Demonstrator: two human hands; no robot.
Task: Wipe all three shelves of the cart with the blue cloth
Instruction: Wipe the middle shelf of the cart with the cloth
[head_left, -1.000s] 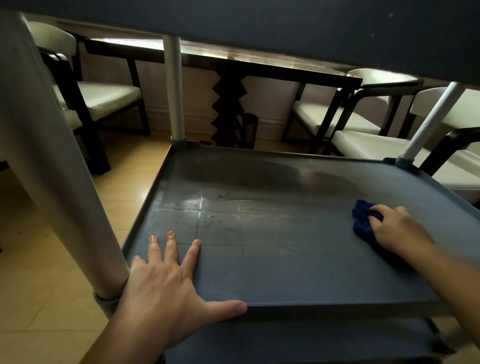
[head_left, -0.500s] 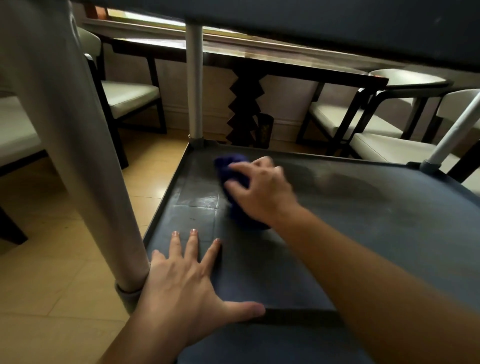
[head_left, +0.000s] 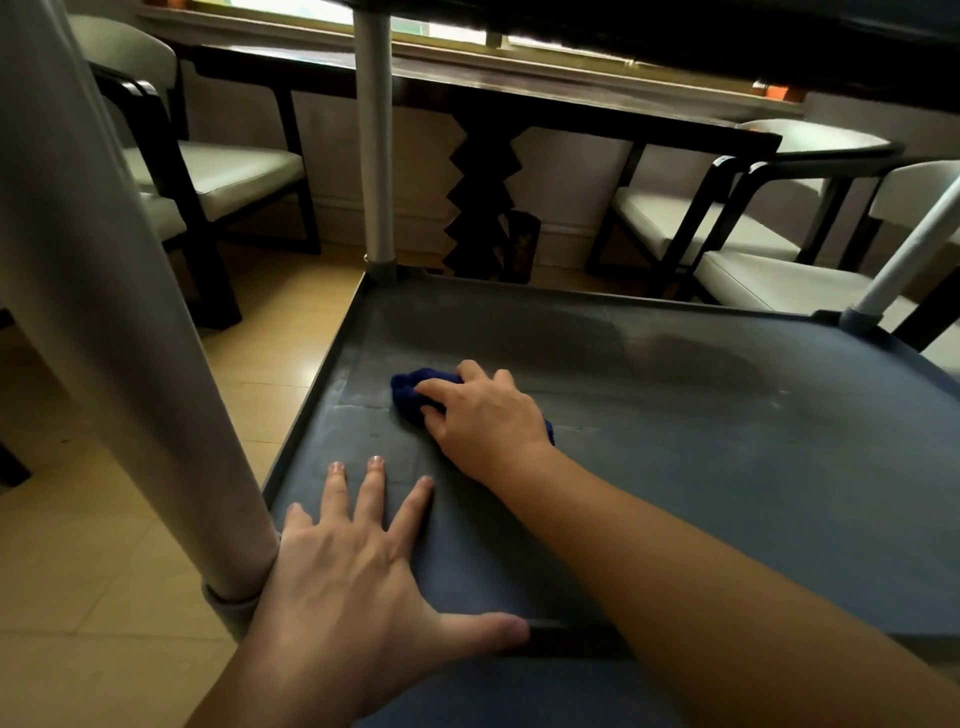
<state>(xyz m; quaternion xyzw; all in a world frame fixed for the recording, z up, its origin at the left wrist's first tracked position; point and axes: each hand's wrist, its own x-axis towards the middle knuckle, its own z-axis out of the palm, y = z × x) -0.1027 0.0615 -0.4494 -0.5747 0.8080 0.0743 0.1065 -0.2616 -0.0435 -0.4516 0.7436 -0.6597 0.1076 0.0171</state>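
A dark grey cart shelf (head_left: 701, 467) fills the lower right of the head view, with the underside of the shelf above across the top. My right hand (head_left: 483, 415) presses a bunched blue cloth (head_left: 410, 389) onto the shelf's left part, near its left rim. The cloth is mostly hidden under my fingers. My left hand (head_left: 353, 577) lies flat with spread fingers on the shelf's near left corner, beside the pale grey cart post (head_left: 104, 312). A strip of the lowest shelf (head_left: 493, 696) shows below the front edge.
Two more cart posts rise at the far left corner (head_left: 376, 130) and far right corner (head_left: 904, 260). Behind the cart stand a dark wooden table (head_left: 519, 104) and white-cushioned chairs on the left (head_left: 218, 176) and right (head_left: 727, 228). Tan floor tiles (head_left: 78, 571) lie to the left.
My right hand swept the blue cloth from the shelf's right side across to its left part, then drew it slightly toward me. My left hand stayed planted on the near left corner.
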